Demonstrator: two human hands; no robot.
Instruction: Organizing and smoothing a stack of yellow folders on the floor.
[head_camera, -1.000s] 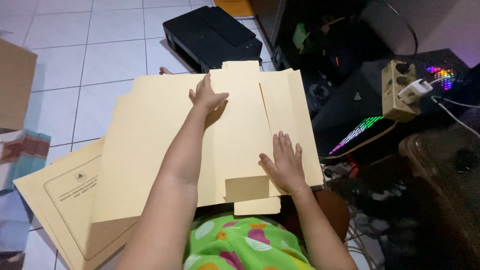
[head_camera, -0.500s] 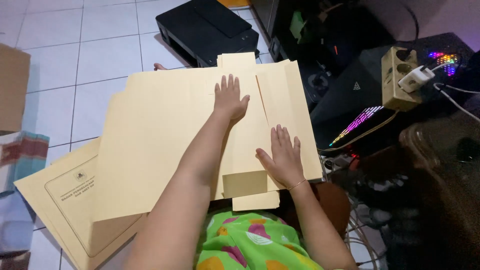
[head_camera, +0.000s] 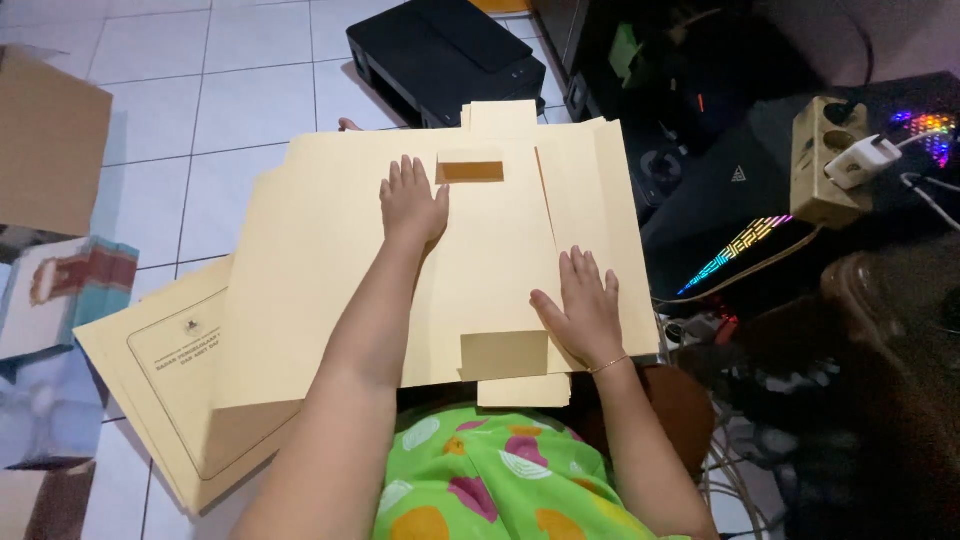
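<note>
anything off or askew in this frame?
Nothing damaged or spilled. The folder stack is fanned unevenly, with lower sheets jutting out at an angle lower left. Left hand and right hand press flat on the top sheet.

You are wearing no sleeves: both of your forearms are showing bare from the elbow down to the hands. Your left hand (head_camera: 412, 205) is carrying no ring and no band. Around the wrist of your right hand (head_camera: 583, 305) you are wearing a thin bracelet (head_camera: 608, 365), light in colour. Over your lap you are wearing a bright green garment (head_camera: 490, 480) printed with rounded patches in pink, orange, yellow and white.
</note>
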